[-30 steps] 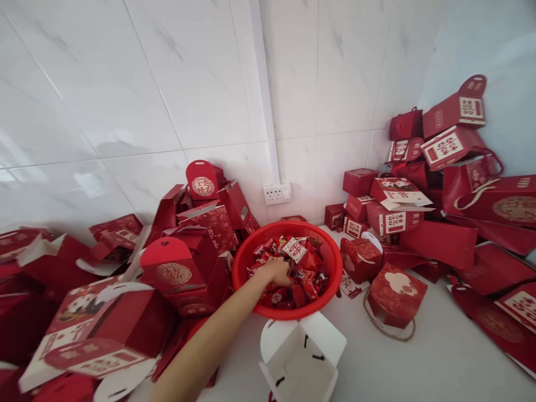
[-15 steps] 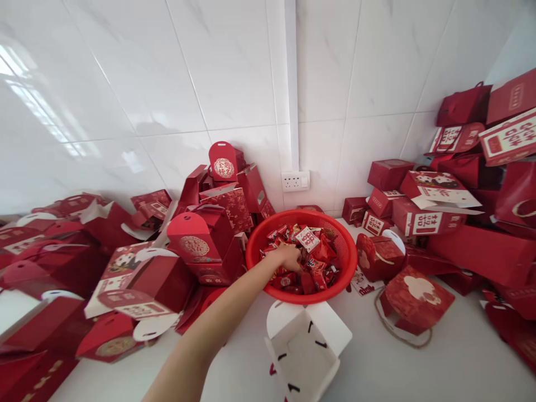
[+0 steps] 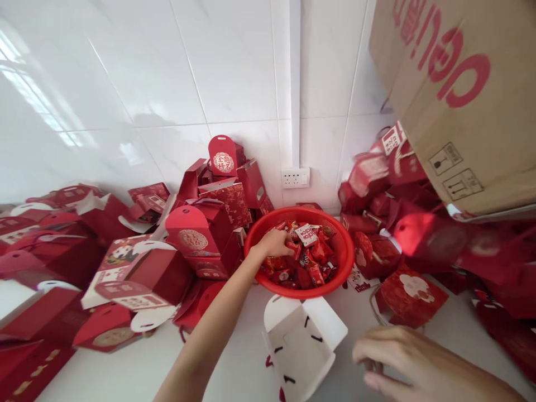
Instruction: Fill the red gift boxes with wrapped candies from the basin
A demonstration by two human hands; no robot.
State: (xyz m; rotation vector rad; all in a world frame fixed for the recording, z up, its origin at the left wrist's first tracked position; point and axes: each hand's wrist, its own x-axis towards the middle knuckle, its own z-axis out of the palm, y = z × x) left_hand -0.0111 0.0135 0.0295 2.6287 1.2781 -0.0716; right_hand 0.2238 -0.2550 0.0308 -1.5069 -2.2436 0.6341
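My left hand (image 3: 275, 244) reaches into a red plastic basket (image 3: 347, 262) of wrapped sweets. Its fingers pinch a red-wrapped sweet (image 3: 294, 249). My right hand (image 3: 391, 357) is at the lower right, blurred, with bent fingers and a gap between thumb and fingers; nothing shows in it. Between the hands, an open box with a white inside (image 3: 302, 349) stands in front of the basket. A red box with a pale emblem (image 3: 414, 296) and a cord handle lies just beyond my right hand.
Red gift boxes (image 3: 142, 276) are heaped on the left, more (image 3: 372, 173) on the right. A large cardboard carton (image 3: 464, 111) hangs over the right heap. A wall socket (image 3: 295, 177) is behind the basket.
My left hand has shifted slightly left and up within the basket, now with a sweet visible at its fingertips. My right hand and the carton have come into view; red boxes on the right have moved.
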